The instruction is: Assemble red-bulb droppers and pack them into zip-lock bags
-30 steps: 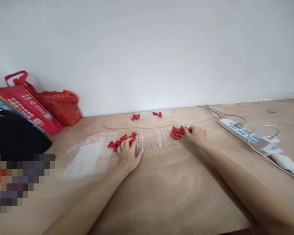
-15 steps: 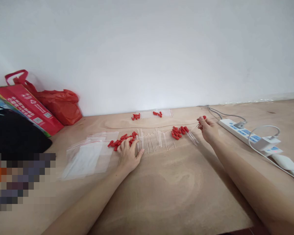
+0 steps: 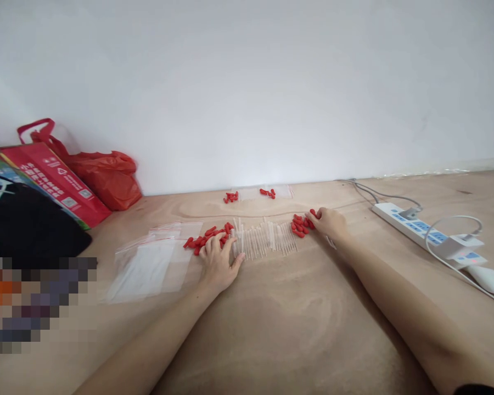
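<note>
My left hand (image 3: 219,261) rests on the wooden table (image 3: 288,312) with its fingers spread. Its fingertips lie on a pile of red rubber bulbs (image 3: 208,236); its thumb is beside a row of thin clear tubes (image 3: 257,241). At the right end of that row, my right hand (image 3: 331,224) pinches the red bulb of a dropper (image 3: 312,214). This dropper is down among other red-bulbed pieces, and the fingers hide part of it. A second cluster of red bulbs (image 3: 298,226) lies just left of my right hand. Some clear tube ends (image 3: 331,241) show below that hand.
Clear zip bags (image 3: 148,263) lie flat at the left. Near the wall, another clear bag (image 3: 282,191) has red bulbs (image 3: 267,192) on it. A white power strip (image 3: 411,226) with cables lies right. Red bags (image 3: 107,175) and a black bag (image 3: 28,230) stand left.
My right hand has moved left and down, bringing the dropper from the air to the red-bulbed pieces on the table. My left hand stays in place on the red bulbs.
</note>
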Tool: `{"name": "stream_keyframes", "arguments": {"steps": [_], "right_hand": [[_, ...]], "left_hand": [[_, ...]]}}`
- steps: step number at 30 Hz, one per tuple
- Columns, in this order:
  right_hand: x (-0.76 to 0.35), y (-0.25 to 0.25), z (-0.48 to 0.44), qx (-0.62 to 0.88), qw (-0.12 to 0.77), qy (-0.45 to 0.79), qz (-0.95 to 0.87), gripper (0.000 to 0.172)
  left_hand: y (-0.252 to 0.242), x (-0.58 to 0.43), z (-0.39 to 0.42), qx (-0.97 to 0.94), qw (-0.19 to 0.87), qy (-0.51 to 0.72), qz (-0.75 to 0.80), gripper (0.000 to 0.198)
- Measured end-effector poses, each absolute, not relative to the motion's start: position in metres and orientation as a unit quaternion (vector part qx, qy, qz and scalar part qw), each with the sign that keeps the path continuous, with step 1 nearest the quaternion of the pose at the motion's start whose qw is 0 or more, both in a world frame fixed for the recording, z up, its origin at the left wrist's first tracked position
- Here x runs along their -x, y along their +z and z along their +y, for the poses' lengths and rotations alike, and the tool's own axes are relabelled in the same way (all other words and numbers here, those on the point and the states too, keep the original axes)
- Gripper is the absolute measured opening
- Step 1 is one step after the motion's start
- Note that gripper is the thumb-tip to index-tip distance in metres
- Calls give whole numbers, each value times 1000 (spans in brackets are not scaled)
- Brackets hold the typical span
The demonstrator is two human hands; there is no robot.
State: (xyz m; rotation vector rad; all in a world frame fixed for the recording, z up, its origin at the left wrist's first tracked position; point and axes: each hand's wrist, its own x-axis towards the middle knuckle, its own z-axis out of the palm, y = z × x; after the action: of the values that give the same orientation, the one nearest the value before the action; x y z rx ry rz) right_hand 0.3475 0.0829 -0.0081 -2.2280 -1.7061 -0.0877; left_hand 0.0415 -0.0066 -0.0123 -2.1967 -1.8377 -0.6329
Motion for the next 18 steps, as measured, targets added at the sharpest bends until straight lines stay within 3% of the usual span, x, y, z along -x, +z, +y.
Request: {"name": "stream_keyframes", "arguments": {"steps": [6,10,18], "right_hand": [[-339,-11,64,690,257,-25,-676,34],[-332,-15,49,576,239,-38,-781,30],[-330,-25,50,588,229,-66,-773,22]], "left_hand": [[-11,-43,-8,737,104,-215,-632,36],[-9,-41,-3,717,98,-223,-653,35],[5,-40,27,687,97,-229,-682,29]]}}
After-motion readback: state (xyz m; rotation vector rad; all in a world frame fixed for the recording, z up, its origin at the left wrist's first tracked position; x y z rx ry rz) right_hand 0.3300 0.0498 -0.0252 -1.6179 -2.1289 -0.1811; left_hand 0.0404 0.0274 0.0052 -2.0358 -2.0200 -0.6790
